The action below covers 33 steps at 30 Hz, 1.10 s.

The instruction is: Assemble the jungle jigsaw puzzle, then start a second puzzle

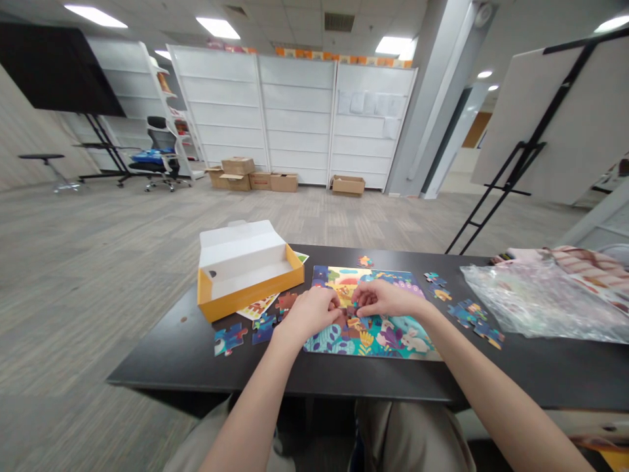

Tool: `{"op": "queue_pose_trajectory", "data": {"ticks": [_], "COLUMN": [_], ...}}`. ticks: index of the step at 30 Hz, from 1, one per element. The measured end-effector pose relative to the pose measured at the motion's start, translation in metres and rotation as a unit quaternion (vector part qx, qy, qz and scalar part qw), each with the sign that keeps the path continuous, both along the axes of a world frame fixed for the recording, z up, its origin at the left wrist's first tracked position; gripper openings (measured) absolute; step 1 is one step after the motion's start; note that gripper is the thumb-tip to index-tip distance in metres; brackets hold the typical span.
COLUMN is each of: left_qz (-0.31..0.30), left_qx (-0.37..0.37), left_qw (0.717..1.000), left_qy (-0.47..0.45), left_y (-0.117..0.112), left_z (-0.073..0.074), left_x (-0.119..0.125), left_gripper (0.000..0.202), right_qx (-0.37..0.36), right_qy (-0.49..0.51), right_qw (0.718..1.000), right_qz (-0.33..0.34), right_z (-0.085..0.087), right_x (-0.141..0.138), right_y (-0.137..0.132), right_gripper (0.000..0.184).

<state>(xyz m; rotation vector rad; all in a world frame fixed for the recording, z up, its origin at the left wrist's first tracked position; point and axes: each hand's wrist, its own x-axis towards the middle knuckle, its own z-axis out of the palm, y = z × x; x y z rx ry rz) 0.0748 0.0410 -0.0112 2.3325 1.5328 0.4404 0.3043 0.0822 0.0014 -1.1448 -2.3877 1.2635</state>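
A colourful animal jigsaw puzzle (pixel 388 344) lies flat on the black table in front of me. Over its left half, my left hand (pixel 312 311) is closed, the curled fingertips down at the brown middle; whatever they hold is hidden. From the other side, my right hand (pixel 386 298) pinches a small brown puzzle piece (pixel 350 311) at the puzzle's centre. Loose blue puzzle pieces (pixel 230 338) are left of the puzzle, near a brown one (pixel 285 301). More joined pieces (pixel 472 314) lie to the right, and a single orange piece (pixel 365 261) sits behind.
An open yellow box (pixel 250 288) with a white inside stands at the table's back left, on a printed sheet (pixel 258 307). Clear plastic packaging (pixel 535 301) covers the right side. The black table's (pixel 196 367) front edge is close to my legs.
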Motion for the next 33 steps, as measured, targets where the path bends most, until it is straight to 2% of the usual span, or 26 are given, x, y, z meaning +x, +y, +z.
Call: {"op": "queue_pose_trajectory", "data": {"ticks": [5, 10, 15, 19, 22, 25, 28, 33], "left_qz": [-0.005, -0.008, 0.001, 0.012, -0.011, -0.035, -0.039, -0.035], "left_qx": [-0.013, -0.014, -0.007, 0.024, 0.052, 0.053, 0.046, 0.040], "left_qw": [1.000, 1.000, 1.000, 0.999, 0.997, 0.995, 0.995, 0.996], "left_qy": [-0.003, -0.002, 0.013, 0.030, 0.056, 0.071, 0.075, 0.075], "left_y": [-0.001, 0.000, -0.002, -0.006, -0.008, -0.008, -0.008, -0.007], "left_z": [0.002, 0.002, 0.003, 0.004, 0.003, 0.004, 0.004, 0.004], "left_x": [0.001, 0.000, 0.003, 0.012, 0.020, 0.024, 0.024, 0.025], "left_gripper": [0.012, 0.015, 0.013, 0.021, 0.025, 0.024, 0.023, 0.022], "right_qx": [0.010, 0.073, 0.139, 0.185, 0.223, 0.250, 0.245, 0.164], "right_qy": [0.037, 0.082, 0.036, -0.009, -0.035, -0.075, -0.139, -0.200], "right_qw": [0.999, 0.988, 0.982, 0.975, 0.968, 0.957, 0.950, 0.963], "right_qz": [0.004, -0.107, -0.119, -0.120, -0.107, -0.125, -0.137, -0.083], "right_z": [0.001, -0.007, -0.014, -0.015, -0.012, -0.004, 0.006, 0.013], "right_x": [0.001, 0.006, 0.004, -0.003, -0.001, 0.013, 0.034, 0.048], "right_y": [0.003, 0.016, 0.021, 0.018, 0.018, 0.020, 0.022, 0.017], "right_gripper": [0.029, 0.028, 0.019, 0.024, 0.028, 0.023, 0.020, 0.034]}}
